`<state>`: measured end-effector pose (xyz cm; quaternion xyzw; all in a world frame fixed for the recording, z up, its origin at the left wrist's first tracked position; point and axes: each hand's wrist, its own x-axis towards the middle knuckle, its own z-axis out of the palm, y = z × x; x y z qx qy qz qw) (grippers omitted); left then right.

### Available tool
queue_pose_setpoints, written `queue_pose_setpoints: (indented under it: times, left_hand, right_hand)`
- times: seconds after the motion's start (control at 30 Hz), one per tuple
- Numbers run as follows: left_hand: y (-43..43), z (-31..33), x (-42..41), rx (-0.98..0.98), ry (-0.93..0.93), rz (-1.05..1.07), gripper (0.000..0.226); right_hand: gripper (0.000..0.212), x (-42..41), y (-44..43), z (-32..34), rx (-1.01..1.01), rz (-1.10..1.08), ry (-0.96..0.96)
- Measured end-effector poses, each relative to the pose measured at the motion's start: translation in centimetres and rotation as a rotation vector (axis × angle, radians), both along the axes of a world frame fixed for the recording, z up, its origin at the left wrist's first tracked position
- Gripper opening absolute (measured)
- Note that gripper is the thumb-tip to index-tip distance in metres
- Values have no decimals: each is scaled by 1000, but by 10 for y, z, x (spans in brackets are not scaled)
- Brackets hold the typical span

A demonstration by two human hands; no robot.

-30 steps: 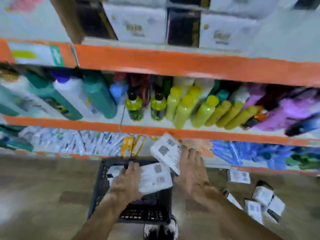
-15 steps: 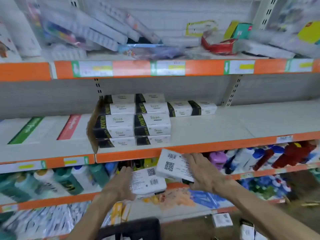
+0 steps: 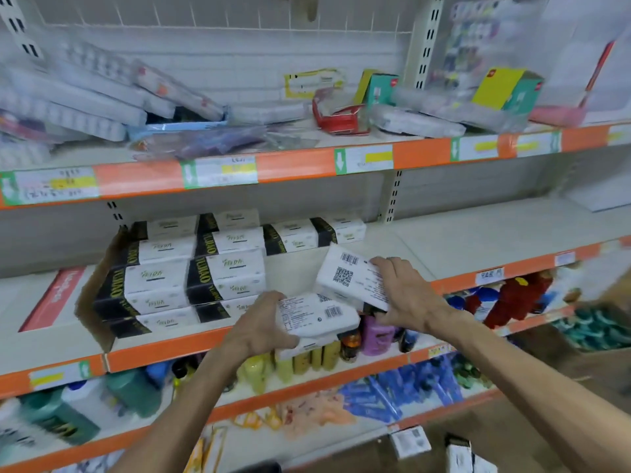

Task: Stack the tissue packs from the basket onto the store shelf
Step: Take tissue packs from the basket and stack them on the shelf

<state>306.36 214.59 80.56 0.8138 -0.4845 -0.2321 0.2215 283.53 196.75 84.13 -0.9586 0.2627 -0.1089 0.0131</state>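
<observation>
Both hands are in front of the middle shelf (image 3: 444,240), and each one holds one tissue pack. Left hand (image 3: 263,322) is curled around the left end of the lower tissue pack (image 3: 317,317); the thumb lies on the top face and the other fingers go under it, so the hand is about half closed and grips the pack firmly. This pack lies nearly flat, with its long axis running left to right and a little upward to the right, and its printed side with a barcode faces up. It is just at the orange front edge of the middle shelf, partly over it.

Right hand (image 3: 406,295) holds the upper tissue pack (image 3: 348,279) by its right end, with the fingers laid close together over the printed face and the thumb below, where I cannot see it well. This pack is tilted: its left end points up toward the back of the shelf and its face with the QR code is turned to the camera. Its long axis goes from upper left to lower right. Its lower edge overlaps the right end of the lower tissue pack, and the two seem to touch there.

Just left of both packs, on the same shelf, stands the stack of tissue packs (image 3: 191,271) with black ends, several layers high, inside an open cardboard tray (image 3: 97,288).
</observation>
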Motion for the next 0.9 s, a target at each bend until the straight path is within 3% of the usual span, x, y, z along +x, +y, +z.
queue_pose_setpoints:
  times: [0.17, 0.43, 0.67, 0.83, 0.9]
  left_hand:
    - [-71, -1, -17, -76, -69, 103, 91]
    - [-126, -19, -5, 63, -151, 349, 93]
    - [-129, -24, -14, 110, -83, 424, 101]
    - [-130, -36, -8, 72, -92, 424, 97]
    - [-136, -32, -2, 75, -45, 448, 89]
  right_hand:
    - [102, -12, -78, -8, 43, -22, -8]
    - [99, 3, -166, -36, 124, -20, 30]
    - [96, 26, -184, -63, 441, -108, 114]
    - [97, 30, -189, -82, 546, -105, 94]
    - [95, 32, -195, -77, 674, -111, 58]
